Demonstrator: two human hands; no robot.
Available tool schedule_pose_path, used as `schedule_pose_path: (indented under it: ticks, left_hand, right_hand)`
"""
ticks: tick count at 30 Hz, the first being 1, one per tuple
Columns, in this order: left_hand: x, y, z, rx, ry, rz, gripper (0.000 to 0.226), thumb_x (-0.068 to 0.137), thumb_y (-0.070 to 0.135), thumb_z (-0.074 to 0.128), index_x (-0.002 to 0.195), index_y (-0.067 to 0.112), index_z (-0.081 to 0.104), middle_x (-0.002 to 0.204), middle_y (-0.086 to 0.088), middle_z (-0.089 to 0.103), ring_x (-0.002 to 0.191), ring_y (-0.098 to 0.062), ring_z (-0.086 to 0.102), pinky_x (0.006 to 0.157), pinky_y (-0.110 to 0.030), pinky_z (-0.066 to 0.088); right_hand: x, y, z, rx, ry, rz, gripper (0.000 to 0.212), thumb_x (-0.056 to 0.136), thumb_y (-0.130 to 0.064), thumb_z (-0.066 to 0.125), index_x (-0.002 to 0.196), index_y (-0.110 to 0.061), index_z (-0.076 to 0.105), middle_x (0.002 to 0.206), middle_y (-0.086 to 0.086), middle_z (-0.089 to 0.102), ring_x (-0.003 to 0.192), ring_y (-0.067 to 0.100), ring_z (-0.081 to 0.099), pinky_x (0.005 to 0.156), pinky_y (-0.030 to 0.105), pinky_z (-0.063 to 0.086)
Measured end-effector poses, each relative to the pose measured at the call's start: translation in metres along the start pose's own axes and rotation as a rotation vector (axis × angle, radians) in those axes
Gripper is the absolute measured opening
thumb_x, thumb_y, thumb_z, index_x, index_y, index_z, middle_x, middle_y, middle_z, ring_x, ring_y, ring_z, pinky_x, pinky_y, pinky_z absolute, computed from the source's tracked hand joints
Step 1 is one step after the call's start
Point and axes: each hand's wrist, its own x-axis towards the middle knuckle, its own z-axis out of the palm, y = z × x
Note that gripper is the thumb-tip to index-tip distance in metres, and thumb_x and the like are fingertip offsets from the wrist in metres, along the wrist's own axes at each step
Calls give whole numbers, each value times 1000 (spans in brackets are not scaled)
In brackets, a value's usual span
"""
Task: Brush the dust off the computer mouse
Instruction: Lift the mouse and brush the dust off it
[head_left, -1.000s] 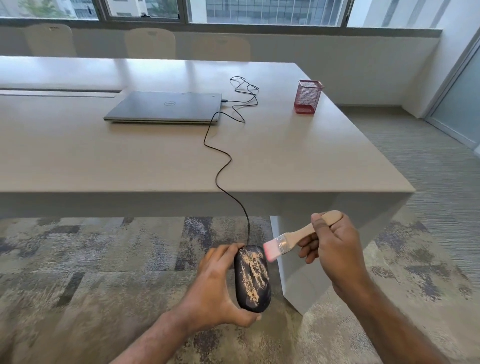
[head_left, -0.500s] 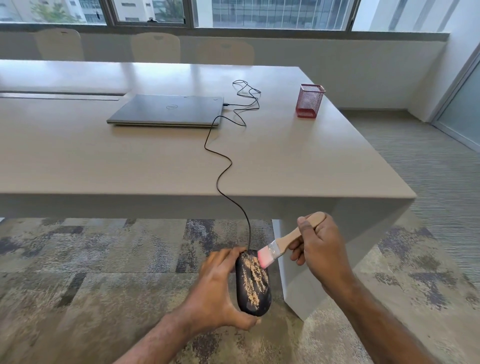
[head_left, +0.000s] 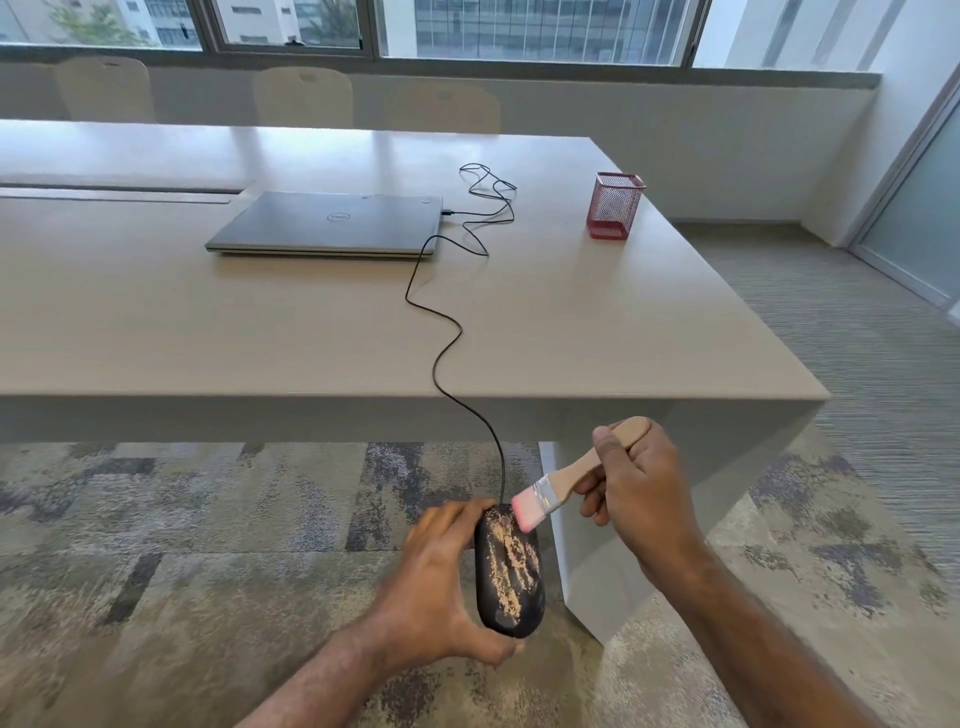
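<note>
Head view: the left hand (head_left: 441, 587) grips the black computer mouse (head_left: 509, 571), streaked with tan dust, holding it in the air below the bench (head_left: 260, 338) edge. The right hand (head_left: 639, 493), just right of the mouse, holds a wooden brush (head_left: 566, 480), its pink bristles touching the mouse's far end.

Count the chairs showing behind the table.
3, in a row along the far side of the table, below the windows: one at the left, one in the middle, one to its right. More may sit out of frame.
</note>
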Motion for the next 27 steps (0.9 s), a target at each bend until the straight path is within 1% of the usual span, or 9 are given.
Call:
schedule_pose_path:
  ticks: [3, 6, 11, 14, 17, 20, 22, 25, 27]
  left_hand:
    - [2, -1, 1, 2, -9, 5, 129, 43, 66, 87, 151, 42, 21, 130, 48, 18, 131, 17, 17, 103, -10, 20]
    - [2, -2, 1, 6, -12, 11, 128, 43, 66, 86, 150, 42, 20, 128, 50, 17, 130, 17, 18, 102, -9, 21]
    - [2, -5, 1, 9, -13, 10, 129, 43, 68, 85, 150, 43, 17, 131, 48, 16, 132, 14, 18, 104, -11, 21]
    - [2, -6, 2, 7, -21, 9, 130, 44, 69, 86, 150, 44, 16, 131, 49, 16, 132, 15, 18, 104, -11, 21]
    - [2, -7, 3, 1, -15, 10, 129, 43, 69, 87, 148, 47, 15, 131, 50, 16, 132, 16, 17, 104, -11, 21]
    - [2, -9, 3, 1, -13, 3, 131, 42, 69, 87, 151, 44, 17, 132, 47, 18, 132, 15, 18, 104, -12, 21]
    - [2, -10, 3, 3, -15, 1, 134, 41, 69, 87, 152, 42, 17, 133, 46, 18, 132, 16, 18, 104, -11, 20]
    - [0, -10, 2, 9, -19, 13, 132, 42, 69, 87, 152, 42, 18, 133, 46, 18, 132, 16, 18, 104, -10, 19]
    - [-2, -10, 0, 6, -14, 17, 130, 43, 67, 87, 151, 43, 19, 132, 45, 21, 132, 15, 20, 105, -11, 21]
  right_hand:
    - [-1, 0, 4, -83, -34, -21, 17, 103, -21, 50, 90, -11, 50, 53, 9, 66, 40, 20, 57, 39, 27, 44]
    - [-1, 0, 8, -84, 0, -39, 16, 104, -22, 50, 92, -11, 51, 58, 9, 67, 43, 19, 61, 43, 27, 47]
    - [0, 1, 9, -116, 2, -55, 17, 103, -22, 50, 87, -16, 50, 61, 14, 65, 41, 16, 56, 40, 29, 44]
    - [-1, -2, 13, -172, -14, -89, 17, 103, -24, 49, 88, -16, 50, 68, 17, 68, 48, 20, 62, 46, 33, 49]
    - [-1, -6, 16, -144, 15, -96, 16, 104, -25, 48, 89, -18, 49, 72, 16, 69, 50, 20, 64, 46, 30, 50]
    - [-1, -8, 15, -235, 16, -143, 18, 103, -26, 48, 88, -18, 49, 74, 21, 67, 62, 39, 63, 56, 48, 55]
    - [-3, -7, 16, -274, -3, -160, 18, 103, -27, 48, 88, -17, 49, 75, 22, 67, 66, 41, 64, 60, 52, 55]
    - [-2, -7, 15, -266, 23, -150, 17, 104, -26, 47, 89, -18, 48, 75, 20, 68, 63, 37, 66, 58, 50, 57]
    - [1, -7, 12, -225, 48, -129, 18, 104, -24, 47, 86, -20, 47, 73, 21, 68, 53, 26, 63, 49, 40, 54]
